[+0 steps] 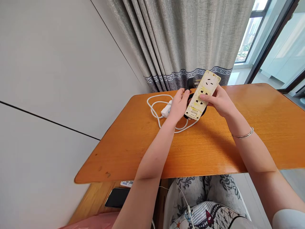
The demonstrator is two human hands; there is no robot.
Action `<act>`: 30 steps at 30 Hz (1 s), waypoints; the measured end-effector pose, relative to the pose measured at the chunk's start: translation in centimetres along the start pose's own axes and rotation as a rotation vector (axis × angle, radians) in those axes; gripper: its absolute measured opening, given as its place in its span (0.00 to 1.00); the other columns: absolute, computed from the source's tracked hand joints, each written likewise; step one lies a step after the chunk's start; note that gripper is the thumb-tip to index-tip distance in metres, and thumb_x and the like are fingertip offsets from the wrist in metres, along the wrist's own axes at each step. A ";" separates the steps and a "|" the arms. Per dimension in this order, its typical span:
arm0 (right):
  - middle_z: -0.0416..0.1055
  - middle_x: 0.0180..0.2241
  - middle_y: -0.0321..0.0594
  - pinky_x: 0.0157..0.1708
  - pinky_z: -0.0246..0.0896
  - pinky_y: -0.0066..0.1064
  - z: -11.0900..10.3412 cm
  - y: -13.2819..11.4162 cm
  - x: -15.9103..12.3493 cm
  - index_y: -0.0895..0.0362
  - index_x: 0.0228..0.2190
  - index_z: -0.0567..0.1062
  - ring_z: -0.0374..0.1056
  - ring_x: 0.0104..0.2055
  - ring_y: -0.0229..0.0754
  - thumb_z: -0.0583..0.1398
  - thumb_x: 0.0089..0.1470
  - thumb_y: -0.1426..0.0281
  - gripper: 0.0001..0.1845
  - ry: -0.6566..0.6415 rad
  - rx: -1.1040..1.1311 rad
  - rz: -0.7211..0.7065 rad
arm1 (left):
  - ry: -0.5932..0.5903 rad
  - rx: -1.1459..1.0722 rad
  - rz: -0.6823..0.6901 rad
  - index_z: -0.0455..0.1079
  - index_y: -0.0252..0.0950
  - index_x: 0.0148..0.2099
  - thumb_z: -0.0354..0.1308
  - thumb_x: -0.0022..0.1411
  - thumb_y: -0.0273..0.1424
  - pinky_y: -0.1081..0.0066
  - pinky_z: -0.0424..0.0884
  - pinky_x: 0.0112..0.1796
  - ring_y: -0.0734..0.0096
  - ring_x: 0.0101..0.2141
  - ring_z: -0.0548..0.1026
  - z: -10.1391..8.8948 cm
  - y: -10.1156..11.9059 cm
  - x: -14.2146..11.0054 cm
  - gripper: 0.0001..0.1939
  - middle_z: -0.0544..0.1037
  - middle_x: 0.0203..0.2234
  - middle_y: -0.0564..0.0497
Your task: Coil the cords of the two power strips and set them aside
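Your left fingers pinch the plug; your right fingers hold the strip just beside them, thumb on its face. Judgement: brace the strip firmly, keep prongs level, thumb clear of slots.

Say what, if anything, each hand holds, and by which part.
The right hand holds the power strip by a long edge, thumb on the socket face; the left hand holds the black plug near its lower end.
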State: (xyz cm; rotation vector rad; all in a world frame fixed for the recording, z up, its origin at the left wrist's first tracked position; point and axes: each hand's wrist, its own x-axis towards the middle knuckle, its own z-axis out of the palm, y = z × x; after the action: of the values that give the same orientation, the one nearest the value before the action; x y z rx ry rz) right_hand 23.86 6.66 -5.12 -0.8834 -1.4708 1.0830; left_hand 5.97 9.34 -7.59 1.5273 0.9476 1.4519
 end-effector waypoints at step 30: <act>0.65 0.63 0.60 0.47 0.79 0.33 -19.4 13.5 1.4 0.63 0.59 0.60 0.73 0.60 0.45 0.64 0.65 0.68 0.28 1.304 -0.062 0.384 | -0.530 0.426 -0.102 0.64 0.35 0.61 0.51 0.73 0.40 0.57 0.69 0.58 0.60 0.52 0.79 -0.6 1.0 -0.7 0.21 0.70 0.64 0.37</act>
State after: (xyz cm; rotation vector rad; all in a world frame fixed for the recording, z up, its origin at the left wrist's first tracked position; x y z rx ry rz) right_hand 42.44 15.47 -16.85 -1.5317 -0.2407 0.4601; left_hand 5.33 8.36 -6.94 2.0019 1.0182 0.7297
